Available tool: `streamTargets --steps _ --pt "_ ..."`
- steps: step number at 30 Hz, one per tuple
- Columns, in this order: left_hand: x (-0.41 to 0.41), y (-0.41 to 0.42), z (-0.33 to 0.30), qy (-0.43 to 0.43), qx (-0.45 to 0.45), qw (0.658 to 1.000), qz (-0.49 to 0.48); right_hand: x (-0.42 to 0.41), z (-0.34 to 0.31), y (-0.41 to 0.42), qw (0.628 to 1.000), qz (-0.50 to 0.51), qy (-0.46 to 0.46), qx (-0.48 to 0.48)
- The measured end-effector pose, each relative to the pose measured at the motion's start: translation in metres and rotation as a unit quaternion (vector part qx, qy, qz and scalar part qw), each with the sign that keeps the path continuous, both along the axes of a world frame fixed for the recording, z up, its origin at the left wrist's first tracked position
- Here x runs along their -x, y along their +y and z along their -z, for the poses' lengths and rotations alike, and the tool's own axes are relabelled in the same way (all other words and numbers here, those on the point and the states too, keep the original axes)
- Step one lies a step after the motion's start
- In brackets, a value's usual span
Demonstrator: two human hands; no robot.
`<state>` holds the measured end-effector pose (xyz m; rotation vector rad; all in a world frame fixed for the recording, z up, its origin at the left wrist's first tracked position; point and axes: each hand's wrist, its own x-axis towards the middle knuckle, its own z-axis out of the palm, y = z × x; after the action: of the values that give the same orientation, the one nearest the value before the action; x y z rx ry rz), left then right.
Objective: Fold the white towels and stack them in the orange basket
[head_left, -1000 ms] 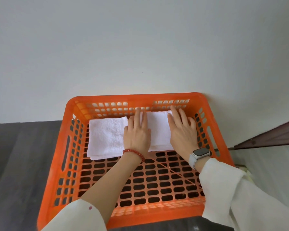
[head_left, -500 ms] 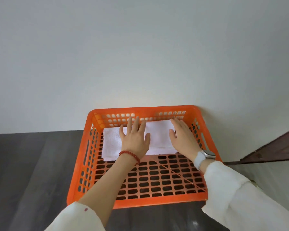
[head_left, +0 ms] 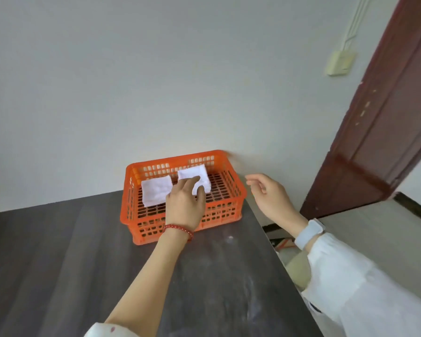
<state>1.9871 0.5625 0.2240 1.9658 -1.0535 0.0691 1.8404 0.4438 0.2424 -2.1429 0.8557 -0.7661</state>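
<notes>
The left hand hangs in front of the orange basket with its fingers loosely curled and holding nothing; its fingertips overlap the near edge of the right folded white towel in the view, though whether they touch it cannot be told. A red bead bracelet circles that wrist. The right hand is raised in the air to the right of the basket, fingers relaxed and slightly bent, empty, well apart from the towels. A pale smartwatch sits on its wrist above a white sleeve.

Two folded towels lie flat on the basket's slotted floor, toward the far wall: the left folded white towel near the left side, the other beside it and a little farther back. They lie side by side, not stacked.

The basket stands at the far right corner of a dark wood-grain table, against a plain pale wall. To the right stands a dark red-brown door frame, with a cream wall switch beside it.
</notes>
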Motion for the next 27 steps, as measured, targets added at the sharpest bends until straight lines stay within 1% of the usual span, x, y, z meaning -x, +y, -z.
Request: streamTargets --steps 3,6,9,12,16,21,24,27 --pt "0.071 0.012 0.004 0.002 0.002 0.999 0.047 0.085 0.003 0.017 0.999 0.046 0.016 -0.018" --pt "0.143 0.002 0.009 0.005 -0.017 0.994 0.11 0.174 0.006 0.024 0.995 0.093 0.019 -0.035" --pt "0.225 -0.032 0.012 -0.007 -0.048 0.982 0.184 0.271 0.01 0.024 0.986 0.159 0.032 -0.04" --pt "0.337 -0.079 0.008 -0.024 -0.055 0.956 0.288 0.388 0.013 0.018 0.969 0.242 0.031 -0.035" --pt "0.527 -0.133 0.003 -0.031 -0.059 0.896 0.439 0.57 0.015 0.02 0.925 0.376 0.009 -0.043" --pt "0.785 -0.165 0.006 -0.032 -0.06 0.804 0.591 0.801 0.019 0.044 0.845 0.53 0.027 -0.066" --pt "0.909 -0.164 0.003 -0.038 -0.059 0.748 0.66 0.909 0.016 0.06 0.8 0.593 0.045 -0.08" --pt "1.022 -0.167 0.002 -0.056 -0.072 0.69 0.718 1.006 0.019 0.07 0.749 0.657 0.033 -0.083"
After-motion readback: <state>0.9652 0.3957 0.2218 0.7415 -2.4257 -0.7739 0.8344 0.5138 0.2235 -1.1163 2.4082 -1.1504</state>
